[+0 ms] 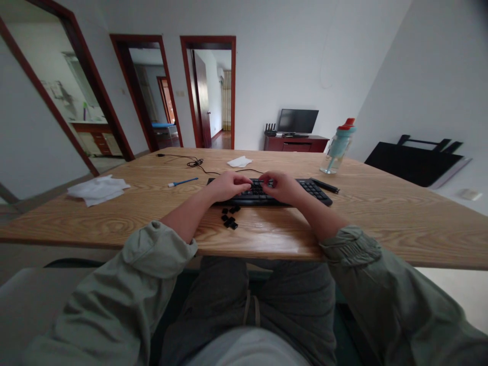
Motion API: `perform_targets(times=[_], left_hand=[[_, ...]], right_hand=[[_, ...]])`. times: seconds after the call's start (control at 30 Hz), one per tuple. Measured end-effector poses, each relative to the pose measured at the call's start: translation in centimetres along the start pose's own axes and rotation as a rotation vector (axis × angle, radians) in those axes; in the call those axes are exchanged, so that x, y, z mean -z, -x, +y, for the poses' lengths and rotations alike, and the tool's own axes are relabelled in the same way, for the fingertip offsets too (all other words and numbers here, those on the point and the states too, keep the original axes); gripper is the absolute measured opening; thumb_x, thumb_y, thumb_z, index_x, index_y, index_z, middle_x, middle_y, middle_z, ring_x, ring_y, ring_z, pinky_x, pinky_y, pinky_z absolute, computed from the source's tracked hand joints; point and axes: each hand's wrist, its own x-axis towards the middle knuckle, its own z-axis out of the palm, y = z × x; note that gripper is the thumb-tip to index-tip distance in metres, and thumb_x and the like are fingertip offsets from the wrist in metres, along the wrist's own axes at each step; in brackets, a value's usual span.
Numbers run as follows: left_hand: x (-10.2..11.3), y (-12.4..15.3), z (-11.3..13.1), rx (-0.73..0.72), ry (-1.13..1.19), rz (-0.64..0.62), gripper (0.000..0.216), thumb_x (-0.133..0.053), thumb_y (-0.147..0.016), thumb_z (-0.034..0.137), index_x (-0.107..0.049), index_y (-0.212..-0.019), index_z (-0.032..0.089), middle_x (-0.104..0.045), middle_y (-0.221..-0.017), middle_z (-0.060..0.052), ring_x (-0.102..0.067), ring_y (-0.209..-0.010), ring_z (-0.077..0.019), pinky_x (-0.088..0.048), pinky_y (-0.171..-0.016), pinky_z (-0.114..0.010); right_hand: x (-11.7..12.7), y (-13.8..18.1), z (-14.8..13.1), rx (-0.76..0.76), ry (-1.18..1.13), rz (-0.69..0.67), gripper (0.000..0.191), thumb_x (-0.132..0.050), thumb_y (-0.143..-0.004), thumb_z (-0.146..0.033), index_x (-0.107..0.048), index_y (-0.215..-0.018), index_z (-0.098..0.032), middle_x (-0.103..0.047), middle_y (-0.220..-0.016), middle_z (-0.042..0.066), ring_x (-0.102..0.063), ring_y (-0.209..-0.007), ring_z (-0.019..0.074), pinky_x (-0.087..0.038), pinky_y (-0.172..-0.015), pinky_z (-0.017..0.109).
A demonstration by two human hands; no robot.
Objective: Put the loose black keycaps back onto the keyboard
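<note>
A black keyboard (312, 190) lies on the wooden table (381, 213) in front of me. My left hand (226, 185) rests on its left half, fingers curled toward the middle. My right hand (280, 185) sits on the middle keys, fingers bent in a pinch. The fingertips of both hands nearly meet over the keys; what they hold is too small to make out. Several loose black keycaps (229, 217) lie on the table just in front of the keyboard's left end.
A blue-tipped pen (183, 182) and a white cloth (98, 189) lie to the left. A crumpled tissue (239, 161) and a black cable (194, 162) sit behind the keyboard. A water bottle (338, 146) stands at the right, a black pen (325, 185) beside the keyboard.
</note>
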Motion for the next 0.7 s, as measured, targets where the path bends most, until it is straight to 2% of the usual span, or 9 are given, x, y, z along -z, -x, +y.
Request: perform_targets(times=[0.1, 0.23, 0.33, 0.5, 0.7], left_hand=[[-0.4, -0.4, -0.5, -0.004, 0.064, 0.078, 0.041, -0.064, -0.081, 0.031, -0.071, -0.113, 0.007, -0.072, -0.087, -0.009, -0.060, -0.069, -0.0132, -0.045, -0.064, -0.024], [-0.7, -0.8, -1.1, -0.014, 0.178, 0.091, 0.040, -0.070, -0.077, 0.030, -0.069, -0.109, 0.006, -0.072, -0.092, -0.011, -0.063, -0.075, -0.0147, -0.048, -0.067, -0.025], [-0.7, -0.8, -1.3, -0.027, 0.256, 0.064, 0.044, -0.073, -0.075, 0.031, -0.067, -0.109, 0.005, -0.071, -0.094, -0.012, -0.063, -0.077, -0.0142, -0.048, -0.069, -0.025], [-0.4, -0.5, -1.1, -0.116, 0.215, 0.026, 0.046, -0.075, -0.073, 0.030, -0.068, -0.112, 0.007, -0.069, -0.096, -0.009, -0.060, -0.080, -0.0127, -0.046, -0.072, -0.024], [-0.5, -0.6, -1.2, -0.089, 0.205, 0.090, 0.048, -0.072, -0.076, 0.036, -0.069, -0.115, 0.009, -0.070, -0.098, -0.009, -0.060, -0.078, -0.0130, -0.046, -0.070, -0.024]], right_hand=[[-0.7, 0.2, -1.7, 0.127, -0.007, 0.031, 0.032, -0.060, -0.080, -0.025, -0.070, -0.110, -0.019, -0.069, -0.090, 0.003, -0.056, -0.070, 0.0133, -0.041, -0.068, 0.025], [-0.9, 0.4, -2.6, 0.227, 0.001, 0.057, 0.037, -0.059, -0.083, -0.025, -0.067, -0.119, -0.021, -0.069, -0.096, 0.003, -0.057, -0.071, 0.0130, -0.042, -0.071, 0.025], [-0.9, 0.4, -2.8, 0.209, 0.016, 0.078, 0.035, -0.058, -0.085, -0.026, -0.068, -0.118, -0.021, -0.070, -0.097, 0.004, -0.058, -0.073, 0.0138, -0.043, -0.073, 0.025], [-0.7, 0.4, -2.9, 0.148, 0.010, 0.095, 0.030, -0.058, -0.086, -0.029, -0.069, -0.113, -0.021, -0.070, -0.095, 0.004, -0.059, -0.073, 0.0145, -0.043, -0.072, 0.026], [-0.8, 0.3, -2.7, 0.147, 0.009, 0.128, 0.023, -0.060, -0.086, -0.034, -0.067, -0.100, -0.019, -0.068, -0.091, 0.005, -0.057, -0.072, 0.0144, -0.042, -0.069, 0.026]])
